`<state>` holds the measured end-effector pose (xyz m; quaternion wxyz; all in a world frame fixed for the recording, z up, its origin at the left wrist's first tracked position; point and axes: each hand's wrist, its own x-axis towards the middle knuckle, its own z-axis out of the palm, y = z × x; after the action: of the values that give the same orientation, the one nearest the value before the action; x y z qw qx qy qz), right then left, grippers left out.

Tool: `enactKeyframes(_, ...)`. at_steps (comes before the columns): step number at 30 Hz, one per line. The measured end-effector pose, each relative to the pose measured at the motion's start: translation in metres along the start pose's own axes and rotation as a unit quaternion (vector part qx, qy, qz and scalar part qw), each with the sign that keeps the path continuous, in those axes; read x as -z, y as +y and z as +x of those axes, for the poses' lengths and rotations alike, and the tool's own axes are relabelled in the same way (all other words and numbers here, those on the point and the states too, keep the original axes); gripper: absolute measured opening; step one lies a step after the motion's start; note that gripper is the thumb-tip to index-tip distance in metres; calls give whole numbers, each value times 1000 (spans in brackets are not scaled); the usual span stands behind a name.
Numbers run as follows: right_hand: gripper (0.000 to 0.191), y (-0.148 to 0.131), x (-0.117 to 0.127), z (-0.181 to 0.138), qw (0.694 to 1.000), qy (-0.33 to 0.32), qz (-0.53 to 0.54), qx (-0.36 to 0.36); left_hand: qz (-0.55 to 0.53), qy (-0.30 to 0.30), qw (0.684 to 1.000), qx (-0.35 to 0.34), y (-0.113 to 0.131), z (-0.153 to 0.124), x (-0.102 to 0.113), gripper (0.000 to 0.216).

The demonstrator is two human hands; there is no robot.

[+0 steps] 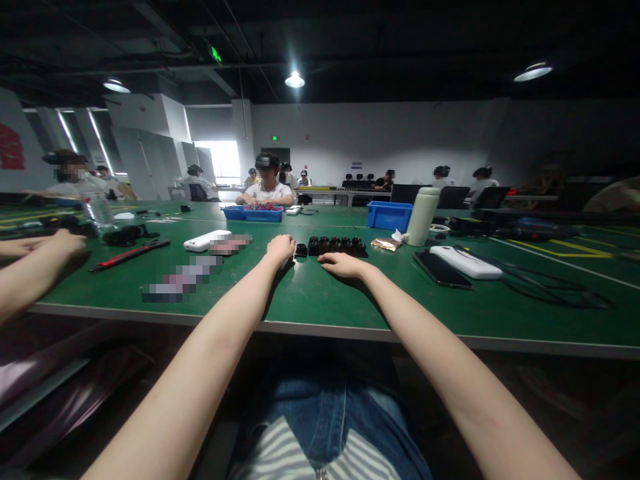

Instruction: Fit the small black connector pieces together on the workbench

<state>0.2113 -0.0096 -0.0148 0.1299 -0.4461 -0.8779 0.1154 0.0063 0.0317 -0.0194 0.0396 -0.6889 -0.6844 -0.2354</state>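
Note:
My left hand [281, 249] rests on the green table with its fingers curled in; whatever it may hold is hidden behind the fingers. Just right of it lies a small black part [301, 250], almost touching the fingertips. A block of several similar black parts [337, 245] stands in rows beyond my right hand [343, 265]. That hand lies low on the table, palm down, its fingers stretched toward the left, in front of the rows. Nothing shows in its fingers.
Right of me are a pale green bottle [423, 217], a blue bin [389, 215], a phone [442, 268] and a white power bank [465, 262] with cables. To the left lie another white device [207, 240], a red-black tool [131, 255] and a neighbour's hand [67, 245].

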Motion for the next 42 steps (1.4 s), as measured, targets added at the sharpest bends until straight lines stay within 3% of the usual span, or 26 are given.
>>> enactKeyframes(4,34,0,0,0,1000,6,6,2,16,29,996,-78,7,0,2,40)
enactKeyframes(7,34,-1,0,0,1000,9,7,2,49,-24,987,-148,10,1,0,39)
enactKeyframes(9,34,-1,0,0,1000,9,5,0,49,-58,984,-159,10,1,-2,37)
enactKeyframes(16,33,0,0,1,1000,14,12,1,6,-61,992,-110,10,-1,8,28)
enactKeyframes(20,34,0,0,0,999,25,32,0,-22,-17,996,-81,13,0,17,32)
enactKeyframes(24,37,1,1,-1,995,62,71,-10,-99,47,992,-54,13,4,18,35)
enactKeyframes(29,33,3,2,1,987,126,94,-33,-175,54,983,-21,11,8,17,32)
enactKeyframes(32,30,4,1,5,975,165,139,-44,-294,13,956,-4,15,8,19,32)
enactKeyframes(36,41,0,0,11,939,205,268,-67,-458,-116,880,-50,27,1,23,41)
enactKeyframes(39,43,-5,0,11,910,175,372,-47,-520,-175,833,-77,36,-4,22,45)
enactKeyframes(42,37,-10,1,7,892,148,425,-39,-542,-184,817,-73,38,-7,22,48)
